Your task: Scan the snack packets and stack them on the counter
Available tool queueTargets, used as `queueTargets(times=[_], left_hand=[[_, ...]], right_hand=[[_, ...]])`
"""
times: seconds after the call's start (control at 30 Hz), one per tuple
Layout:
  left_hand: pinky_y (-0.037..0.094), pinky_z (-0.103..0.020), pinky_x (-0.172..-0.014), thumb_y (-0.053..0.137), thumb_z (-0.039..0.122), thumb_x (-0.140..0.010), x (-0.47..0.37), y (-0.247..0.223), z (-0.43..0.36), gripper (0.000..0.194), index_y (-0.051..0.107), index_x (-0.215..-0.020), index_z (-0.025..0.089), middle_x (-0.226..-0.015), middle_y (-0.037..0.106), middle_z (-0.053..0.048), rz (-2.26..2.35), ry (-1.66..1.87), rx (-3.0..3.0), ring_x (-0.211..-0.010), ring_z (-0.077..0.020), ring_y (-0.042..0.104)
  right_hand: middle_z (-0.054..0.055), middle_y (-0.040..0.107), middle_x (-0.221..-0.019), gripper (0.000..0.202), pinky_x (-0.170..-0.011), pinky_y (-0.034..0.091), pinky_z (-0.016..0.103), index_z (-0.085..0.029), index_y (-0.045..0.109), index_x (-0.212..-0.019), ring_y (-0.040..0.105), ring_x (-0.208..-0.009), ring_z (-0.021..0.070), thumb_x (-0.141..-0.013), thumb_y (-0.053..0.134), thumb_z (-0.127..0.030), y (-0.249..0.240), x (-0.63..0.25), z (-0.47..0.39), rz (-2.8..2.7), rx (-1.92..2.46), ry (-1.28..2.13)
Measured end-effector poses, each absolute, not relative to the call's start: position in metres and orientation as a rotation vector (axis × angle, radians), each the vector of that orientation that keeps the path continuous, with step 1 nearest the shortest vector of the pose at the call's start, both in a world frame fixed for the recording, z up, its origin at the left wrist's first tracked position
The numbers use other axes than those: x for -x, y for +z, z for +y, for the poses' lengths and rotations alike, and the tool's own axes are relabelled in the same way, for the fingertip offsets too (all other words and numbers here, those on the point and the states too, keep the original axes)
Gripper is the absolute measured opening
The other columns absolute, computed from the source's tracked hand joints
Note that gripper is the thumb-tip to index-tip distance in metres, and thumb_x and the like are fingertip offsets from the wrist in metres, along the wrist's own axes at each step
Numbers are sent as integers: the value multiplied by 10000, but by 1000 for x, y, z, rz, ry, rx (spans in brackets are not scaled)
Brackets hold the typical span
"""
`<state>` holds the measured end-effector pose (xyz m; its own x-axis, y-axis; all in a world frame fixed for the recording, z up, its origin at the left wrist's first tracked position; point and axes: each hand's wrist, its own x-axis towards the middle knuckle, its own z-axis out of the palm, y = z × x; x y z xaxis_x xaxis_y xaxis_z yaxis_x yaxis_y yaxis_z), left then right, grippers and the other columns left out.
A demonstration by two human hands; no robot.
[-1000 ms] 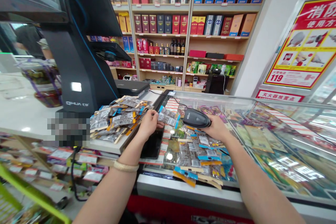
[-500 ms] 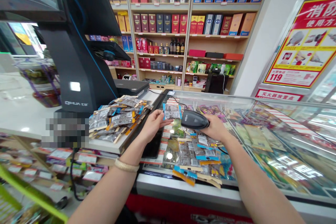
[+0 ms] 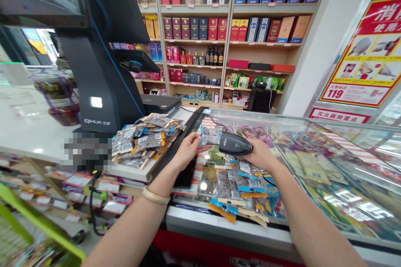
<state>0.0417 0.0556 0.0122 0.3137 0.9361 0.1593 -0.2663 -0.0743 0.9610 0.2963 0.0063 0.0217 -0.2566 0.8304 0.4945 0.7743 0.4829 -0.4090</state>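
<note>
My left hand [image 3: 190, 149] pinches the left edge of a small snack packet [image 3: 211, 135] with blue ends, held up over the glass counter. My right hand [image 3: 259, 155] is wrapped round the handle of a black barcode scanner [image 3: 234, 144]. The scanner's head faces the packet from the right, close to its edge; whether they touch I cannot tell. Below the scanner, a pile of similar packets [image 3: 241, 187] lies on the glass near the front edge. To the left, another heap of packets [image 3: 147, 137] rests on the white counter beside the register.
A black register stand [image 3: 97, 71] rises at the left. The glass display counter [image 3: 308, 123] holds bagged goods. A dark flat device [image 3: 184, 176] lies under my left wrist. The scanner's cable [image 3: 219, 122] runs back over the counter. A green basket [image 3: 37, 223] is at the lower left.
The whole view has shifted slightly, so everything appears a little further right. Both hands keep their hold, with the packet and the scanner in nearly the same position.
</note>
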Motion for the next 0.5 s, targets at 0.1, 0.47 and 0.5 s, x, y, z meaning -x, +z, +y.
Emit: queueTargets(times=[0.1, 0.47, 0.5], left_hand=[[558, -403, -862, 680, 348, -753, -42, 13, 58, 294, 431, -767, 193, -722, 607, 51, 712, 1261, -1175, -778, -192, 723], [513, -336, -943, 511, 199, -886, -17, 36, 84, 154, 394, -786, 205, -841, 658, -22, 567, 2077, -598, -957, -174, 702], [504, -318, -955, 488, 182, -897, -14, 38, 87, 141, 403, -786, 202, -854, 660, -28, 566, 2118, -527, -970, -161, 697]], right_hand=[[36, 750, -939, 297, -746, 510, 301, -226, 715, -1004, 693, -852, 240, -716, 665, -283, 21, -296, 6, -2055, 1311, 146], [45, 749, -865, 247, -694, 504, 293, -212, 723, -932, 688, -791, 241, -724, 636, -313, 19, -300, 6, -2048, 1338, 95], [48, 750, -870, 260, -699, 506, 298, -208, 722, -940, 687, -788, 242, -720, 635, -316, 19, -300, 6, -2042, 1339, 94]])
